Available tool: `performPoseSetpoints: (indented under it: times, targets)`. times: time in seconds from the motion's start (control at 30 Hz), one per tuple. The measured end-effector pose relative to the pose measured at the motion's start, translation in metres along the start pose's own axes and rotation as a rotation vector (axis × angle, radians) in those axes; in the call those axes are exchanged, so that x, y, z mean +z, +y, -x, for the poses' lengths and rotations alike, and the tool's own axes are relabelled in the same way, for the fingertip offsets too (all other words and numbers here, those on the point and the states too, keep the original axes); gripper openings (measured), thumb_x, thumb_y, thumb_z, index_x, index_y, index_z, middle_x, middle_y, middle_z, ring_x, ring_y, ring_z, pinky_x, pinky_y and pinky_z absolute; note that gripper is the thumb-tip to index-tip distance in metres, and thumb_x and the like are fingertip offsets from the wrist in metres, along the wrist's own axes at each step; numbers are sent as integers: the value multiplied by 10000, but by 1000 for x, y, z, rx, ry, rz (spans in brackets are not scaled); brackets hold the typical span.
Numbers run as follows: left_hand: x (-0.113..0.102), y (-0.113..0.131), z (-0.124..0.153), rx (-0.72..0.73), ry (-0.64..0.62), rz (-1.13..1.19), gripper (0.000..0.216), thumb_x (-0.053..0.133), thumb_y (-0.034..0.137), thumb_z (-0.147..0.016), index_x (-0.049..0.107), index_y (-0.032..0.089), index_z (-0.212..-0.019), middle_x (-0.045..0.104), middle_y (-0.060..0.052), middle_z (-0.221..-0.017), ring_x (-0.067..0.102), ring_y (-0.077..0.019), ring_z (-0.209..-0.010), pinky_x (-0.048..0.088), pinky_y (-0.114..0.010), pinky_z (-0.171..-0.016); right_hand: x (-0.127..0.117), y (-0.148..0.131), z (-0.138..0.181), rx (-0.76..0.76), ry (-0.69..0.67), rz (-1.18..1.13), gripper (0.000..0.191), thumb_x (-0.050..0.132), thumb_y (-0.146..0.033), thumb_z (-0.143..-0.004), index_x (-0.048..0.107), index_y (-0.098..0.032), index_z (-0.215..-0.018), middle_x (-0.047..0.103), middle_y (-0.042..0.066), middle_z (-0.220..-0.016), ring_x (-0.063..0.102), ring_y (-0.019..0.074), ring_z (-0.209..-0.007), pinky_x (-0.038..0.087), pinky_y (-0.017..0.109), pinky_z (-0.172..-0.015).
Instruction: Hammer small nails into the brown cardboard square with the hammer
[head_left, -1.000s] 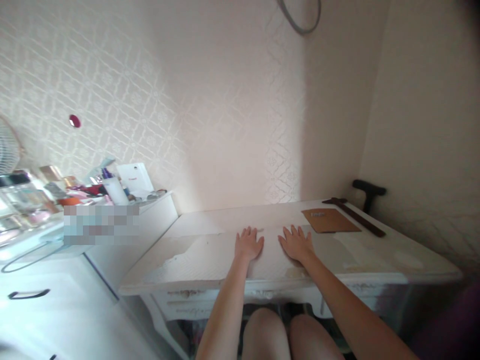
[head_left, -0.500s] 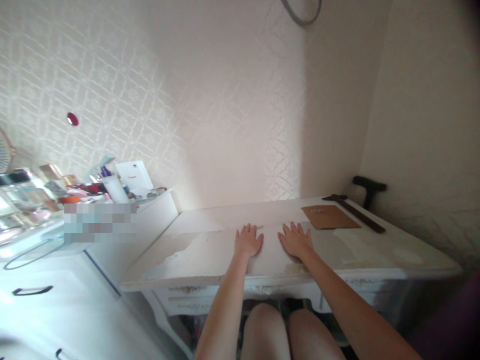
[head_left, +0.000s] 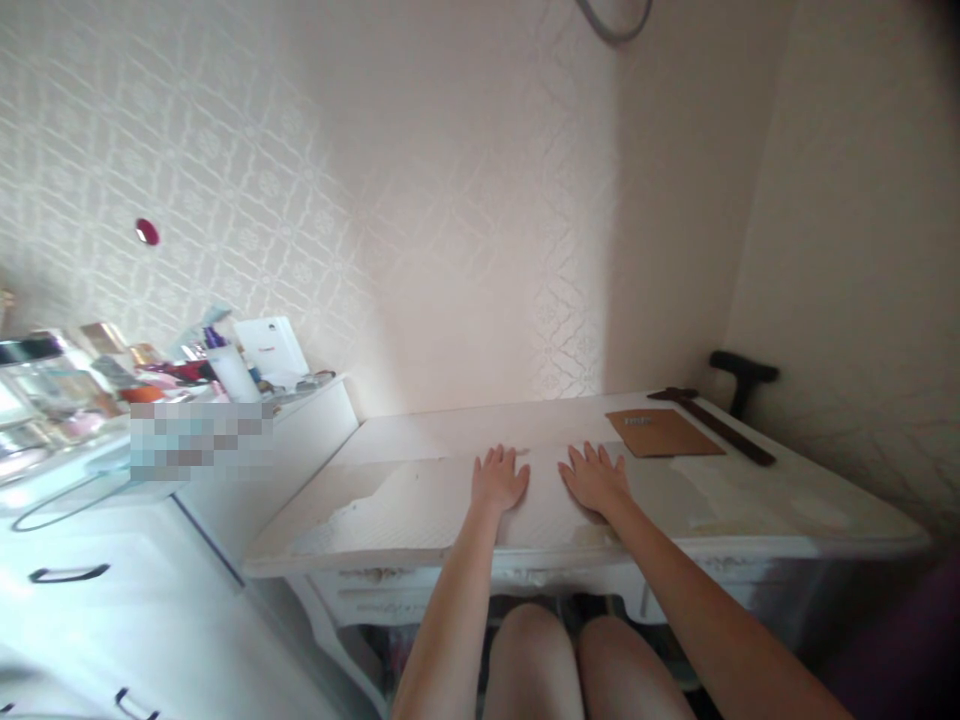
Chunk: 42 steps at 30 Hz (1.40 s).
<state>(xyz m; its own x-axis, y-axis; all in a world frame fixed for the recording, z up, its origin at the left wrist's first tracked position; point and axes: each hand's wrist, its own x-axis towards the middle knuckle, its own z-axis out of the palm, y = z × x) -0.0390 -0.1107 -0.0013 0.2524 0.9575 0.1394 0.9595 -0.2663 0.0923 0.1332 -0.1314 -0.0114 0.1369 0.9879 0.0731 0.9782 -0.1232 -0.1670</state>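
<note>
My left hand (head_left: 498, 480) lies palm down on the worn white table (head_left: 420, 520), its fingers spread and pointing toward the wall. Beside it, a short gap to the right, my right hand (head_left: 595, 480) rests flat in the same way. Neither holds anything. A flat brown notebook or envelope (head_left: 664, 433) with small pale lettering lies just beyond and to the right of my right hand, apart from it. Farther right is a hammer (head_left: 724, 428) with a dark brown handle, its head toward the back edge.
A white drawer cabinet (head_left: 300, 440) stands at the left, crowded with bottles and cosmetics, among them a white bottle with a purple top (head_left: 231, 370). At the table's back right corner rises a black T-shaped handle (head_left: 742, 375). A grey cable (head_left: 615, 35) hangs on the wall.
The view has shifted very slightly. Both hands stay flat in the same place on the table.
</note>
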Motion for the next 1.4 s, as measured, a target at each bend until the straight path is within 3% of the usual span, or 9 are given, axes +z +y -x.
performPoseSetpoints:
  times: [1.4]
  targets:
    - [4,-1,0,11,48,34,550,236,476,-895,371,170,-1332,323,-115,-1422,271,-258,-1310,201,-471,-1057,2,2,-1,-4,31,12,564,219,-474,-914,339,-184,-1382,245,132,-1453,171,336,-1315,113,573,-1014]
